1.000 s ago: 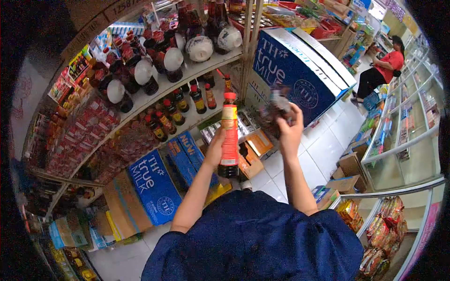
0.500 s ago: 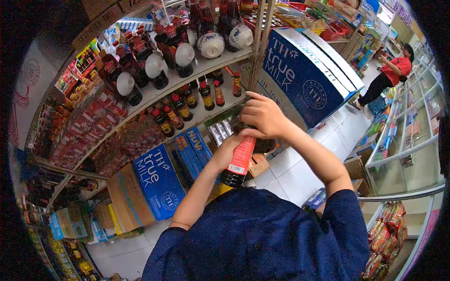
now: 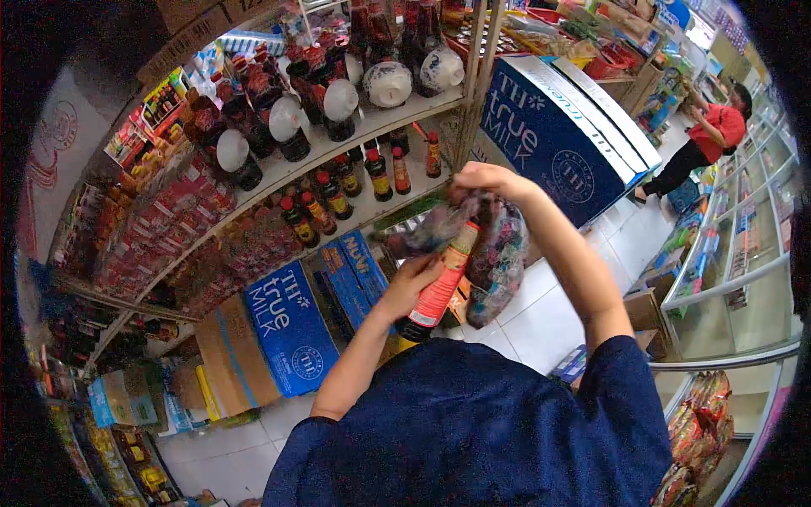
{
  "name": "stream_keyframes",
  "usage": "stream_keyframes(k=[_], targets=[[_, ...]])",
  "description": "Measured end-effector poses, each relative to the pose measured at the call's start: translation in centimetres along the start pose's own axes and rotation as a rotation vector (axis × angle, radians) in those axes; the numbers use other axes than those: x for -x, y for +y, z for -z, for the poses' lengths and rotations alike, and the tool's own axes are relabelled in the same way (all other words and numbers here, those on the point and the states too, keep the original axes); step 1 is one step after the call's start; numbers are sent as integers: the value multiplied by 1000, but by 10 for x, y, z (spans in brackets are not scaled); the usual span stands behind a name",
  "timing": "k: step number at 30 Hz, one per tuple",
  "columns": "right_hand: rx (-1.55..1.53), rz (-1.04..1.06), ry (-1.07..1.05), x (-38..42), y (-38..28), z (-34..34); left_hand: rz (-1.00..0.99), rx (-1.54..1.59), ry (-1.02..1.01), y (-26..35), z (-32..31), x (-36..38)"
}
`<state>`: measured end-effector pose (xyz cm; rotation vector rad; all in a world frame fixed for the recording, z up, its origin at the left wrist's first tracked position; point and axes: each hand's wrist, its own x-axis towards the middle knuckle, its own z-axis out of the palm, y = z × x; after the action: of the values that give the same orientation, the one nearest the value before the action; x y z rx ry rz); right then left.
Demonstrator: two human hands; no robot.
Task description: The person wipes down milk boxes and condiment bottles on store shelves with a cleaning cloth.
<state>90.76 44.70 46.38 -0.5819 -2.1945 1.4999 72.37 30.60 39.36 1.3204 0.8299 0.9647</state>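
My left hand [image 3: 412,287] is wrapped round a dark sauce bottle [image 3: 441,286] with a red label, tilted with its neck up and to the right. Beside the bottle's neck, my right hand [image 3: 492,180] is closed on a patterned, multicoloured cloth [image 3: 500,253] that hangs down to the right of the bottle. Part of the cloth is blurred by motion. Small sauce bottles [image 3: 378,175] with red caps stand on the shelf just ahead of my hands.
Large dark bottles [image 3: 338,110] line the upper shelf [image 3: 372,125]. A big blue milk carton [image 3: 557,127] is at the right, another blue box [image 3: 291,325] lower left. Glass cases [image 3: 735,296] run along the right. A person in red [image 3: 718,127] stands farther back.
My right hand has moved up and to the right, away from the bottle, and the cloth now spreads out below it. The bottle's neck and label show more fully in my left hand.
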Motion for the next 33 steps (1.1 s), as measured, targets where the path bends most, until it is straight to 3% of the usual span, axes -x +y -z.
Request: stream_keyframes(k=[1, 2, 3, 4, 6, 7, 8, 9, 10, 12, 13, 14, 16, 17, 18, 20, 21, 26, 28, 29, 30, 32, 33], targets=[[-287, 0, 115, 2, 19, -7, 94, 197, 24, 11, -6, 6], [-574, 0, 230, 4, 33, -14, 92, 200, 28, 10, -9, 7], [-862, 1, 345, 6, 34, -21, -9, 222, 58, 10, -13, 7], [-861, 2, 340, 2, 35, -27, -111, 240, 88, 10, -14, 6], [-1584, 276, 15, -10, 18, -52, -32, 276, 29, 6, -7, 1], [-1390, 135, 466, 0, -24, -75, 18, 468, 153, 5, -9, 0], [-1392, 137, 467, 2, -29, -89, 67, 659, 276, 2, -9, -2], [-1355, 149, 563, 1, -32, -97, -55, 549, 248, -6, -3, -10], [-1316, 160, 659, 0, -34, -100, -57, 548, 247, -12, 1, -12], [-197, 167, 736, -4, -7, -104, 181, 946, 282, 3, 0, -10], [-258, 159, 674, 1, -5, -108, 180, 1300, -218, -19, 11, -8], [-317, 153, 613, 3, -19, -113, 181, 1301, -219, -16, 8, -9], [-193, 151, 675, 2, -12, -111, 299, 1035, 288, -6, 0, -13], [-188, 100, 706, 4, -13, -104, 142, 1051, -194, -11, 14, -14], [-184, 47, 739, 7, -13, -97, 141, 1051, -195, -4, 11, -14], [-544, 155, 633, 11, -9, -73, 433, 670, 197, 8, 1, -9], [-631, 182, 665, 11, -10, -75, 318, 640, 105, -3, 5, -3], [-682, 164, 590, 7, -13, -91, 181, 721, 170, -4, 2, -8], [-449, -18, 579, 8, -14, -102, 154, 826, 190, -9, 12, -14], [-300, -109, 554, 6, -29, -104, 258, 898, 279, -12, 15, -20], [-299, -106, 549, 5, -24, -105, 253, 899, 283, -15, 16, -19], [253, -34, 686, 3, -4, -110, 131, 872, 273, -19, 19, -15], [628, 100, 771, 4, 1, -111, 32, 1016, 10, -31, 25, -19]])
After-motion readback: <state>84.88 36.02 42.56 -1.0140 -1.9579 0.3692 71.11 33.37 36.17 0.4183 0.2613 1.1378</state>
